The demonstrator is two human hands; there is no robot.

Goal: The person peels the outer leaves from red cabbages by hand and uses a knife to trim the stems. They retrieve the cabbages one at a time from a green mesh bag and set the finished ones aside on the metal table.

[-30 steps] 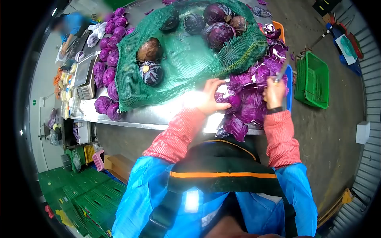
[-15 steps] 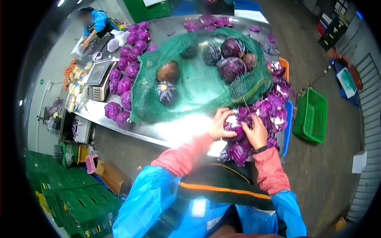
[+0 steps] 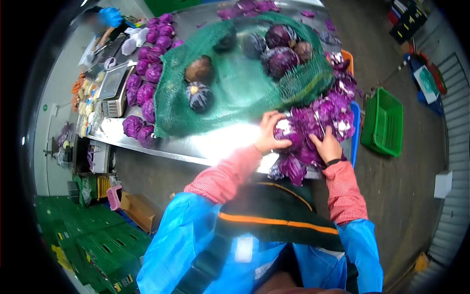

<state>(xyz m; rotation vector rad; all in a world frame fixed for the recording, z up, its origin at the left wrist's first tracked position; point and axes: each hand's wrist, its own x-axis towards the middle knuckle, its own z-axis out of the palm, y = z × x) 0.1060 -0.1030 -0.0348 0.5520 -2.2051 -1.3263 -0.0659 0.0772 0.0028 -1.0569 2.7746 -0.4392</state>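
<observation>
Two bare hands are set to work at the near right part of the metal table (image 3: 220, 147). One red cabbage (image 3: 289, 131), a pale patch showing on it, lies by the table's front edge, just nearer than the green mesh sack (image 3: 232, 93). It is held from its left side by the left hand (image 3: 269, 133), thumb and fingers spread wide around it. The right hand (image 3: 329, 146) is placed just beside it, over loose purple leaves (image 3: 342, 88), thumb and forefinger slightly parted. A thin streak ahead of these fingers is taken for a knife blade (image 3: 319, 119); whether its handle is gripped cannot be told.

For good work, the cabbage is best pressed firmly to its support, since a round head can roll. The left thumb, resting on the near side, is best kept out of the blade's line. Any cut is best kept shallow, so that only outer leaf is taken.
</observation>
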